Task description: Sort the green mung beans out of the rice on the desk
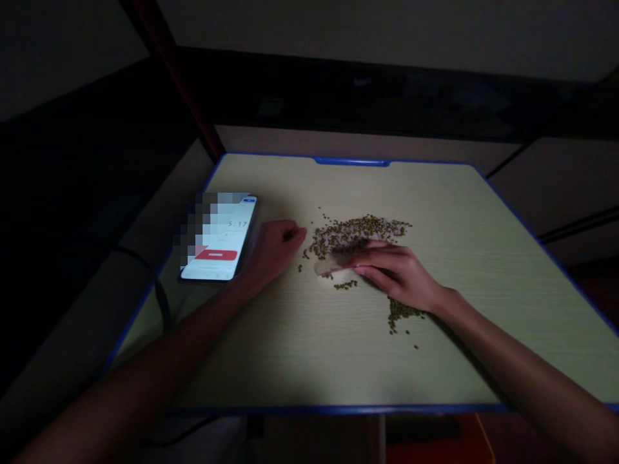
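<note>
Small green-brown beans point(360, 229) lie spread in a patch at the middle of the table point(271, 361). My right hand point(399, 270) is over the near side of the patch, its fingers pinched on a pale, thin piece with a rounded end point(329, 265). Its exact kind is unclear in the dim light. A second cluster of beans point(403, 312) sits below that hand, and a short row of beans point(345, 285) is just left of it. My left hand point(280, 243) rests on the table as a loose fist, left of the beans; nothing shows in it.
A lit phone point(220, 254) stands at the table's left, close to my left forearm, showing a timer and a red button. Along the left edge runs a dark cable point(162, 299). The table has a blue rim, with a blue handle piece point(352, 162) at the far edge.
</note>
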Demonstrator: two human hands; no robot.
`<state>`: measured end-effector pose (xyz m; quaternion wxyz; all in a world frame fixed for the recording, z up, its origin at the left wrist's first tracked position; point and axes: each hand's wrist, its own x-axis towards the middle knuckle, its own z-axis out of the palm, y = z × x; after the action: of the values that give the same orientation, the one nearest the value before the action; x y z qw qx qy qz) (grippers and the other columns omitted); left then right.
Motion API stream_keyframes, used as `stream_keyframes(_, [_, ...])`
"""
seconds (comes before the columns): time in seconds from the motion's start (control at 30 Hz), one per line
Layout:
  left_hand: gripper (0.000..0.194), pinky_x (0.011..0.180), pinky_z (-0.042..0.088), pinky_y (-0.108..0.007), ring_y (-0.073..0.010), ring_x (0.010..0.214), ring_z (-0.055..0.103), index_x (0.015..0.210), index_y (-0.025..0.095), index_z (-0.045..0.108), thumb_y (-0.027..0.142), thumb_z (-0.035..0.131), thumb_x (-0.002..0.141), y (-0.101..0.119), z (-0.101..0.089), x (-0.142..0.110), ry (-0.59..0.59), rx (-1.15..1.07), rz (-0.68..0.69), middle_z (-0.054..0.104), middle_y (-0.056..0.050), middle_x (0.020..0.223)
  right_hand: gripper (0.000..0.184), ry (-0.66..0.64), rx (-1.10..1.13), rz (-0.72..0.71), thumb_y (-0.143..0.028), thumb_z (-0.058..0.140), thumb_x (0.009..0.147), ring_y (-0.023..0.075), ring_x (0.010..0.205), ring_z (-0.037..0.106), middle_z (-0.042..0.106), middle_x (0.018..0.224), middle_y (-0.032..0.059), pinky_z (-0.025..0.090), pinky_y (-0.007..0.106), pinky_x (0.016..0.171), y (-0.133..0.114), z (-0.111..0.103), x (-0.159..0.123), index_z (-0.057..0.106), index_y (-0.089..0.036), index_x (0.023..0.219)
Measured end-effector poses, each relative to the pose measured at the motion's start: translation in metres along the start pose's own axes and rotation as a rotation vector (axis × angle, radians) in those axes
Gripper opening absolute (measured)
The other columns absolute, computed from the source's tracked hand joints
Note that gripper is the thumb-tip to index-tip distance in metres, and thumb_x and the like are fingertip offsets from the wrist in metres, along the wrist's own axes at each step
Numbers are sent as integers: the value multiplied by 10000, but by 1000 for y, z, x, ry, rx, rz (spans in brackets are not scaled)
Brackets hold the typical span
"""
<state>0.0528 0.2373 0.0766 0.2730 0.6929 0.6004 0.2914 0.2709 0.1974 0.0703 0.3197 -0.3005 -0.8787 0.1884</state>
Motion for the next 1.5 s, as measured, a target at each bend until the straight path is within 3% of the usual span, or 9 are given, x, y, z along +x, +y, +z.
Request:
stream_keyframes(0.27, [351, 522, 212, -256, -87, 482, 325, 444, 166, 376, 214, 501, 769, -2, 1, 1, 3, -7, 2, 291, 63, 444, 272, -151, -149, -156, -68, 431, 866, 200, 922, 612, 706, 951, 99, 480, 372, 790, -4, -10, -10, 654, -120, 1011])
stream_keyframes(0.47, [340, 525, 218, -257, -92, 487, 342, 445, 165, 398, 210, 507, 764, -1, 1, 2, -1, -3, 10, 314, 61, 442, 385, -238, -205, -156, 16, 437, 782, 196, 1028, 609, 701, 1050, 51, 456, 385, 888, -13, -18, -30, 633, -179, 1051])
stream_keyframes(0.87, [334, 518, 217, -258, -93, 473, 338, 429, 166, 418, 213, 515, 745, -2, 0, 3, 11, -40, 17, 324, 62, 422, 291, -144, -209, -116, -5, 466, 814, 174, 1028, 621, 711, 1039, 59, 476, 372, 895, -23, -38, -74, 605, -177, 1003])
stream_keyframes(1.0, [332, 503, 215, -255, -90, 457, 336, 414, 168, 416, 211, 512, 729, -2, 0, 4, 34, -75, 5, 322, 62, 405, 288, -98, -199, -188, 23, 437, 803, 181, 1031, 629, 714, 1029, 85, 476, 372, 938, -31, -30, -53, 626, -142, 944])
stream_keyframes(1.27, [293, 448, 240, -240, -95, 395, 334, 472, 187, 438, 308, 456, 737, -8, -2, 6, 81, -205, -38, 344, 69, 363, 320, -98, -197, -322, 4, 378, 836, 186, 1000, 647, 719, 1009, 90, 461, 361, 990, -38, 24, 23, 670, -110, 904])
stream_keyframes(1.37, [282, 437, 245, -238, -94, 381, 333, 471, 191, 439, 307, 448, 728, -9, 0, 6, 89, -234, -44, 348, 71, 352, 306, -103, -270, -358, -33, 389, 861, 165, 1016, 637, 720, 1011, 61, 458, 319, 988, -38, 37, 37, 670, -132, 931])
stream_keyframes(1.5, [279, 434, 250, -236, -89, 374, 331, 460, 192, 436, 292, 456, 719, -8, 1, 5, 87, -256, -48, 346, 76, 343, 285, -114, -308, -326, -57, 398, 873, 182, 960, 659, 724, 963, 93, 472, 320, 967, -39, 46, 44, 676, -100, 919])
